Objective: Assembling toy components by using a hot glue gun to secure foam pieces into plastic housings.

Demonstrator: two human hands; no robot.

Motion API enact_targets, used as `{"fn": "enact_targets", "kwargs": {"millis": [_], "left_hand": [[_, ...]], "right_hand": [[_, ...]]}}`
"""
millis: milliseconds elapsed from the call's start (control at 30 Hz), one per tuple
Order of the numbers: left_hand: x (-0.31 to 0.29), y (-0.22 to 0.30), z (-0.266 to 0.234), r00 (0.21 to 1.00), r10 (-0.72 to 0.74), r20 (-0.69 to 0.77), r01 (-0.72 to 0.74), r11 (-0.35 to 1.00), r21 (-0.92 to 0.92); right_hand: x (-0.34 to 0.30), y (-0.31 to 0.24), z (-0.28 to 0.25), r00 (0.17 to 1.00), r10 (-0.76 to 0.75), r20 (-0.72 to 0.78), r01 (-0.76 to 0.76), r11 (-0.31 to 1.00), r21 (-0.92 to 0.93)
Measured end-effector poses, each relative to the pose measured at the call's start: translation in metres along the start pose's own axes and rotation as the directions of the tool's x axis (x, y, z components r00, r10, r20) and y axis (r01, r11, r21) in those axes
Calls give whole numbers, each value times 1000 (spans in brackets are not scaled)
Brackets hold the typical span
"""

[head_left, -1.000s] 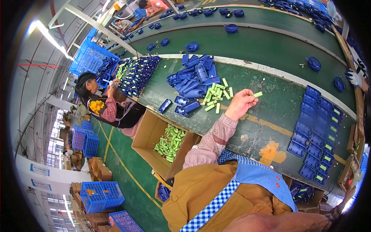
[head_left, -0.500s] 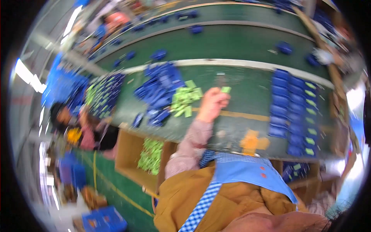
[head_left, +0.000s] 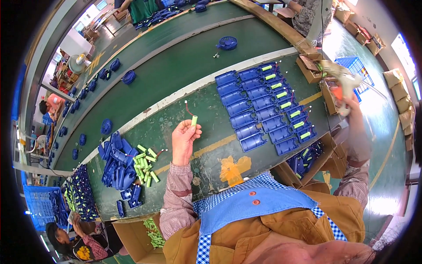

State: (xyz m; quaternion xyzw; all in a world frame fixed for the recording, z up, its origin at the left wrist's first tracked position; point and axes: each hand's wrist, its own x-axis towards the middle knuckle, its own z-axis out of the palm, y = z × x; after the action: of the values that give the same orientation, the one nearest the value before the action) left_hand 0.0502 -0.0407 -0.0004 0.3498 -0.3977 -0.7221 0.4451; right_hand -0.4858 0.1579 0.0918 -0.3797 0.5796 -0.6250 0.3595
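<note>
My left hand (head_left: 185,135) pinches a light-green cylindrical battery (head_left: 194,120) above the bench; its thin red and black wires rise to a small white plug. At the far right my right hand (head_left: 351,106) grips a pale, pistol-shaped glue gun (head_left: 345,78), smeared by motion. Between the hands lie rows of blue plastic shells (head_left: 243,119). The right-hand row carries green batteries (head_left: 285,105) with wires. Left of my left hand, loose green batteries (head_left: 144,165) lie against a heap of blue shells (head_left: 118,163).
Beyond the bench runs a green conveyor (head_left: 176,66) with blue round housings (head_left: 227,42). Cardboard boxes (head_left: 310,70) stand at the bench's right end; an open carton (head_left: 132,233) of green batteries sits below left. A co-worker (head_left: 83,240) works at lower left. Orange tape (head_left: 233,170) marks the near edge.
The view has swung to the right. My right hand, unseen before, now shows with the glue gun. My left hand still holds the green battery.
</note>
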Motion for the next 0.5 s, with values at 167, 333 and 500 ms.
{"fn": "enact_targets", "kwargs": {"millis": [167, 333, 500], "left_hand": [[48, -5, 35, 999, 9, -42, -2, 985, 171], [114, -37, 44, 985, 72, -160, -29, 966, 258], [142, -58, 59, 973, 117, -198, -40, 933, 357]], "right_hand": [[25, 5, 105, 956, 153, 252, -184, 977, 104], [43, 19, 160, 916, 240, 322, -278, 957, 77], [59, 27, 176, 912, 268, 311, -280, 960, -8]]}}
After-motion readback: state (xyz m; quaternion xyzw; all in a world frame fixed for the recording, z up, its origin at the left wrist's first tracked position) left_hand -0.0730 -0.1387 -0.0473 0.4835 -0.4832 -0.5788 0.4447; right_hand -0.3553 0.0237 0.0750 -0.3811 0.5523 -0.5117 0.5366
